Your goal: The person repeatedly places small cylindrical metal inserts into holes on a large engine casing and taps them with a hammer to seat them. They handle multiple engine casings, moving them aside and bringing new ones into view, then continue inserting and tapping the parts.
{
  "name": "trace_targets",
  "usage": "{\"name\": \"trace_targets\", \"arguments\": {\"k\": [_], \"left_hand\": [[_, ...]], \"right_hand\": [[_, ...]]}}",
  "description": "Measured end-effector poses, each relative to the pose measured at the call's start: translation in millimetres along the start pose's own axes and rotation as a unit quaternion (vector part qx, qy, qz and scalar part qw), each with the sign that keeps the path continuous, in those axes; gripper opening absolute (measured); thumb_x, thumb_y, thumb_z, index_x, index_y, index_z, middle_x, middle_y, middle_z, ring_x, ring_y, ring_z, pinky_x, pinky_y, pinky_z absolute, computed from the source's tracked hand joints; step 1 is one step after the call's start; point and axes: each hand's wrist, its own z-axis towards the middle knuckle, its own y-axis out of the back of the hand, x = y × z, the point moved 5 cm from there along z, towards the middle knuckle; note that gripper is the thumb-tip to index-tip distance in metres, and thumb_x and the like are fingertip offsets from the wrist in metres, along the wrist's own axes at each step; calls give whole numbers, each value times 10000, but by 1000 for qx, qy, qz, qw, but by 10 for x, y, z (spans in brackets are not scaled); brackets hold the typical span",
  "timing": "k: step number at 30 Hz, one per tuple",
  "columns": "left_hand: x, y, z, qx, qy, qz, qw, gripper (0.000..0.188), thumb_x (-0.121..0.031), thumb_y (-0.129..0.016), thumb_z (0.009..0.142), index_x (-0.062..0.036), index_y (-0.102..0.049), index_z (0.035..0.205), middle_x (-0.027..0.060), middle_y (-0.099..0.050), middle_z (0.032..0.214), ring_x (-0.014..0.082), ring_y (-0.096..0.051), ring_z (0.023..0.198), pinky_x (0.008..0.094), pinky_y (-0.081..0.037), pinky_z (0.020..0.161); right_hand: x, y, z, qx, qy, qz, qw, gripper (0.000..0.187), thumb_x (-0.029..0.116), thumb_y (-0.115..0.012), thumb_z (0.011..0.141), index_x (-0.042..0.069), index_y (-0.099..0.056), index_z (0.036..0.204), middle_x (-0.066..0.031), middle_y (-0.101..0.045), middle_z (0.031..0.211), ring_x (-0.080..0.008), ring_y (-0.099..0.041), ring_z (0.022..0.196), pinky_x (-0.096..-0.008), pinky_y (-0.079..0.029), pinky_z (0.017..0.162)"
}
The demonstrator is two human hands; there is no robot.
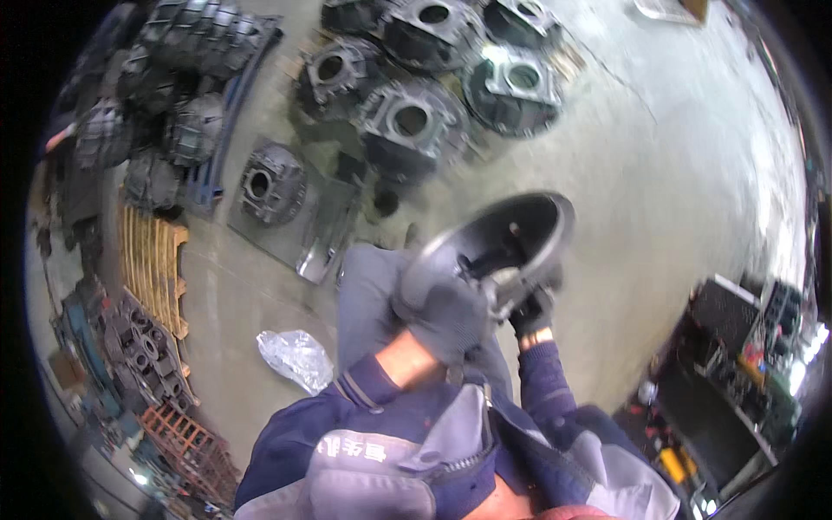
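In front of my body I carry a dark round metal housing (433, 264), hollow like a deep bowl with a thick rim. It is tilted, so its open side and some parts inside it show. My left hand (451, 322), in a dark glove, is closed on its near left side. On the right, my gloved right hand (532, 314) grips the housing low at its side; some of its fingers are hidden behind the metal. The housing is off the floor, above my legs.
Several cast metal housings (412, 121) stand on the floor ahead. One more housing (270, 186) sits on a flat plate at the left. A wooden pallet (154, 269), a clear plastic bag (297, 357) and an orange metal crate (191, 442) lie left. A dark workbench (719, 416) stands right.
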Motion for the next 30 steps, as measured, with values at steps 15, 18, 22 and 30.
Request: {"name": "trace_targets", "arguments": {"k": [15, 18, 22, 30], "left_hand": [[454, 836, 1122, -8, 102, -13, 995, 358, -397, -671, 900, -46, -692, 968, 156, -708, 730, 312, -715, 642, 443, -556, 597], [532, 914, 1276, 37, 144, 10, 989, 343, -403, -679, 891, -67, -701, 960, 145, -710, 721, 303, -715, 643, 460, -556, 610], [422, 993, 1454, -12, 168, 49, 985, 246, -326, -723, 820, -89, -662, 839, 126, -689, 704, 310, -700, 634, 460, -527, 578], [310, 1007, 1712, -108, 170, -5, 979, 375, -370, -774, 823, -45, -677, 985, 130, -689, 697, 301, -691, 611, 435, -533, 576]], "right_hand": [[701, -1340, 899, 88, -14, -71, 994, 501, 440, -562, 1026, 55, -610, 1344, -176, -685, 1259, -327, -658, 1165, -508, -527, 1045], [663, -1549, 1064, 71, -103, -31, 992, 517, 451, -559, 1022, 50, -604, 1345, -179, -677, 1272, -349, -647, 1181, -516, -526, 1047], [840, -1851, 1199, 210, -155, -33, 965, 631, 467, -506, 1034, 39, -465, 1495, -192, -561, 1449, -374, -590, 1267, -551, -470, 1113], [1313, -1818, 1613, 70, -64, -100, 991, 399, 407, -542, 1032, 118, -621, 1295, -83, -690, 1204, -282, -675, 1060, -477, -580, 943]]}}
